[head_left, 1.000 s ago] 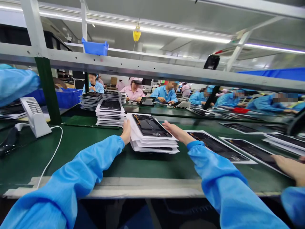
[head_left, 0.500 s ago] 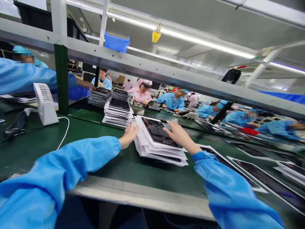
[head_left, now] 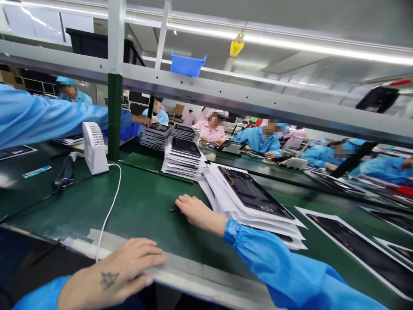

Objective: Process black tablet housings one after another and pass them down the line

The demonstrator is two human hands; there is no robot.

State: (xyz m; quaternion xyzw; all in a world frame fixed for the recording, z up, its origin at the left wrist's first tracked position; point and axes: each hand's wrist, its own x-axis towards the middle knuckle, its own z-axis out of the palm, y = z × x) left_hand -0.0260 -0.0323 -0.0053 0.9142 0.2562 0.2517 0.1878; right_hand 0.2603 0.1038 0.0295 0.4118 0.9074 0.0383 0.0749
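My left hand (head_left: 112, 271), with a small tattoo on its back, lies flat on the front edge of the green workbench (head_left: 142, 206) and holds nothing. My right hand (head_left: 196, 211) rests on the green mat just left of a stack of dark tablet panels on white sheets (head_left: 248, 193), its fingers spread and empty. A small black object (head_left: 174, 210) lies at its fingertips. The stack's lower layers fan out unevenly, and my right sleeve hides part of its near corner.
Two more panel stacks (head_left: 183, 159) stand beyond my hands. A loose panel on a white sheet (head_left: 358, 245) lies at right. At left are a white fan (head_left: 93, 148), its white cable (head_left: 109, 211) and a black hand tool (head_left: 63, 174). A co-worker's blue sleeve (head_left: 58, 116) reaches across the far left.
Both hands have come off the stack. My left hand has drawn back to the bench edge, and my right hand has dropped to the mat. The whole view has swung left.
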